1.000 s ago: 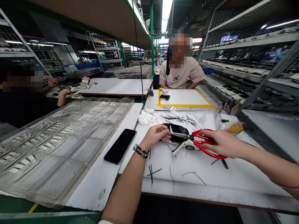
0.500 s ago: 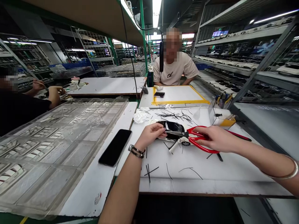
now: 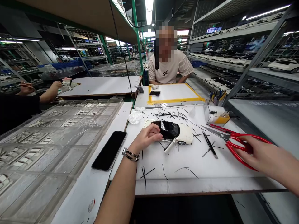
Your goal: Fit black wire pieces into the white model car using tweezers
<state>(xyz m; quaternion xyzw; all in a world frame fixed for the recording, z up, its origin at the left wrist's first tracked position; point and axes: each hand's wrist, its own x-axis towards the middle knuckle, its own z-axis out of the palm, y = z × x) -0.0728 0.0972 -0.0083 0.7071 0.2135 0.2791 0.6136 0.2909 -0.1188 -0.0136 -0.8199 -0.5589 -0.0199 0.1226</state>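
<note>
White-bodied with a glossy black roof and windscreen, the model car [image 3: 174, 133] sits on the table [image 3: 198, 174] near its middle, a loose white piece hanging at its underside. The left hand [image 3: 146, 137] closes its grip on the car's rear end, fingertips pressed to the black roof. The right hand [image 3: 263, 157], well apart to the right, grips the red-handled scissors [image 3: 233, 141], blades pointing towards the car. Black wire offcuts [image 3: 171, 115] litter the table; a dark smartphone [image 3: 109, 150] lies left of the wrist
</note>
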